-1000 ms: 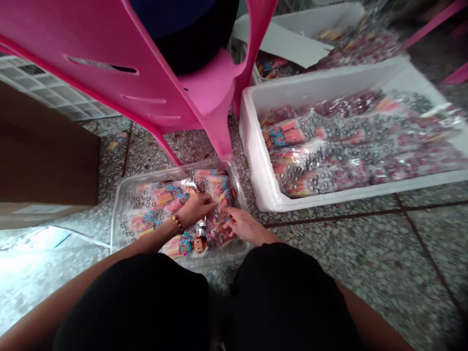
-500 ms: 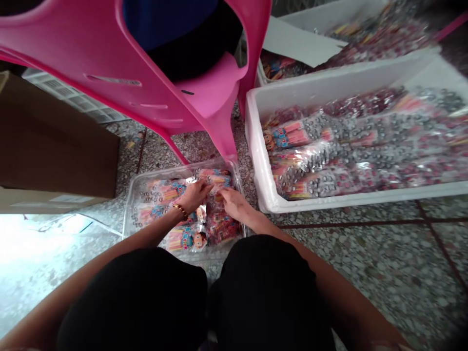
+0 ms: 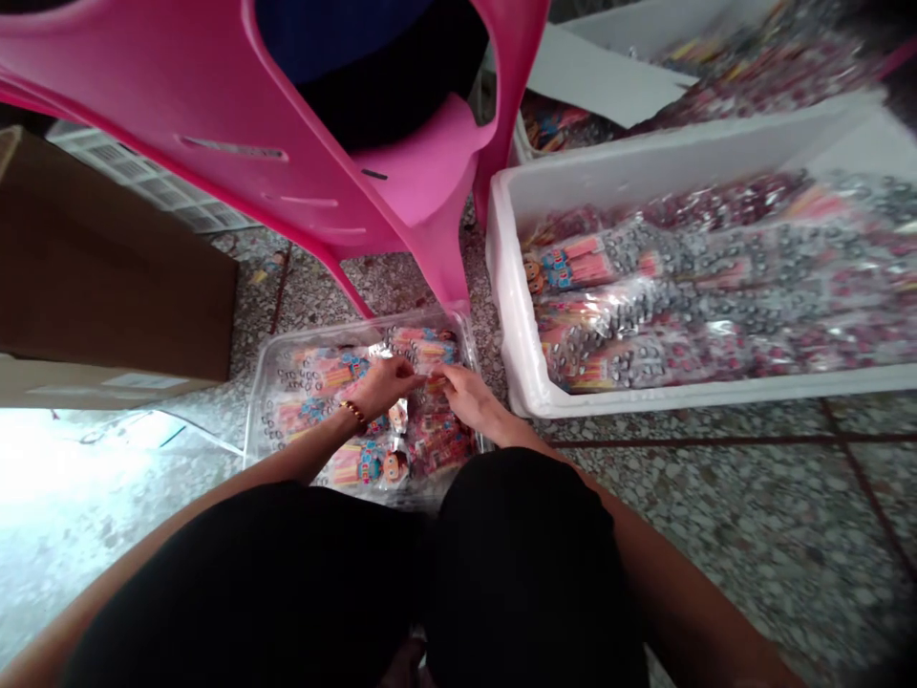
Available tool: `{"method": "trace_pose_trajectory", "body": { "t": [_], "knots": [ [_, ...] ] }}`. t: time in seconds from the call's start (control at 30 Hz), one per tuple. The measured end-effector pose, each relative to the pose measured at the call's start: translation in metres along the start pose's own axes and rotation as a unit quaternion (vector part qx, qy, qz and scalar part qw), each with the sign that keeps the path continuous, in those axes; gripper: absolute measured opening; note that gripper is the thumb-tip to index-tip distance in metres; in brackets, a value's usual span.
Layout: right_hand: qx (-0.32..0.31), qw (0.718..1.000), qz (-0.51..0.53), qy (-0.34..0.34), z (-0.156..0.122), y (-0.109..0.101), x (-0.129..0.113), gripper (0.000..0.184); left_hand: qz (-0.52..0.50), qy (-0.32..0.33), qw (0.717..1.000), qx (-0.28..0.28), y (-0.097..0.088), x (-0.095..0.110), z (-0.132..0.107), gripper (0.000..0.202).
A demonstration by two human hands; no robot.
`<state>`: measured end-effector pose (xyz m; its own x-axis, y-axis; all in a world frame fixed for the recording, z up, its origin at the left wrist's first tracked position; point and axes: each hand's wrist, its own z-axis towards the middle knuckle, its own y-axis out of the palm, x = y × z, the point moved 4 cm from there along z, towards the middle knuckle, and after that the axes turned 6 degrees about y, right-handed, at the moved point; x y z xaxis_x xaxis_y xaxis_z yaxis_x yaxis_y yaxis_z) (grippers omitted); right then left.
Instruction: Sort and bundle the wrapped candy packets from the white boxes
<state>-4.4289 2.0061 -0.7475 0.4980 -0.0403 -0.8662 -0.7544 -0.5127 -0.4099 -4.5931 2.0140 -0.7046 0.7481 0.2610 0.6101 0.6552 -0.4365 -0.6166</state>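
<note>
A clear plastic tray (image 3: 252,406) on the floor holds several clear packets of pink and yellow sticks (image 3: 351,465), with cartoon-figure heads and blue lettering. Over the tray's middle, my left hand (image 3: 385,387), with a beaded bracelet at the wrist, has its fingers pinched together. Facing it from the right, my right hand (image 3: 471,399) also pinches, fingertips close to those of the left. Both seem to grip one clear packet (image 3: 432,384) between them; the fingers cover most of it. Redder packets (image 3: 440,438) lie just below my right hand.
A white foam box (image 3: 510,287) full of similar packets stands to the right, with another foam box (image 3: 666,24) behind it. A pink plastic chair (image 3: 437,258) rises right behind the tray. At left are a cardboard box (image 3: 107,277) and a white crate (image 3: 154,182).
Both hands stay over the same part of the tray, their fingertips slightly closer together. The whole view has shifted a little to the right.
</note>
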Motion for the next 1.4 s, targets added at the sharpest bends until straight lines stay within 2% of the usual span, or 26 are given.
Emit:
{"method": "trace_pose_trajectory", "body": {
  "t": [0.1, 0.2, 0.4, 0.5, 0.63, 0.77, 0.87, 0.93, 1.07, 1.2, 1.27, 1.4],
  "knots": [
    [0.005, 1.0, -0.021, 0.004, 0.0, -0.003, -0.001, 0.038, 0.031, 0.019, 0.999, -0.012, 0.0, 0.004, 0.011, 0.014],
    [0.006, 0.998, -0.06, -0.012, 0.002, -0.005, -0.006, 0.035, 0.046, 0.032, 0.998, 0.006, -0.002, 0.004, 0.011, 0.008],
    [-0.005, 0.991, -0.129, -0.013, 0.012, 0.001, -0.014, 0.032, -0.069, -0.008, 0.997, 0.024, 0.007, -0.001, 0.001, 0.017],
    [-0.008, 0.993, -0.116, -0.015, 0.016, 0.0, -0.014, 0.035, 0.008, -0.004, 0.998, 0.058, 0.007, 0.002, -0.002, 0.021],
    [-0.035, 0.989, -0.14, -0.02, 0.012, 0.002, -0.012, 0.037, 0.108, 0.021, 0.99, 0.09, 0.004, 0.008, 0.001, 0.012],
    [-0.049, 0.981, -0.182, -0.036, 0.005, 0.001, -0.018, 0.034, 0.13, 0.017, 0.988, 0.08, 0.002, 0.008, 0.007, 0.013],
    [-0.041, 0.979, -0.193, -0.05, -0.004, -0.003, -0.026, 0.03, 0.114, 0.018, 0.99, 0.076, 0.001, 0.005, 0.009, 0.02],
    [-0.062, 0.975, -0.205, -0.052, -0.013, -0.003, -0.029, 0.024, 0.098, 0.026, 0.991, 0.086, 0.0, 0.002, 0.007, 0.025],
    [-0.17, 0.949, -0.246, -0.096, -0.037, 0.017, -0.029, 0.018, 0.092, 0.034, 0.988, 0.122, -0.002, -0.002, -0.003, 0.029],
    [-0.179, 0.938, -0.259, -0.142, -0.045, 0.038, -0.02, 0.016, 0.08, 0.048, 0.984, 0.153, -0.008, -0.005, -0.025, 0.02],
    [-0.173, 0.938, -0.258, -0.157, -0.044, 0.044, -0.017, 0.017, 0.052, 0.06, 0.989, 0.122, -0.005, -0.01, -0.043, 0.016],
    [-0.176, 0.935, -0.262, -0.165, -0.041, 0.046, -0.019, 0.023, -0.023, 0.06, 0.998, -0.017, 0.015, -0.028, -0.08, 0.024]
  ]
}}
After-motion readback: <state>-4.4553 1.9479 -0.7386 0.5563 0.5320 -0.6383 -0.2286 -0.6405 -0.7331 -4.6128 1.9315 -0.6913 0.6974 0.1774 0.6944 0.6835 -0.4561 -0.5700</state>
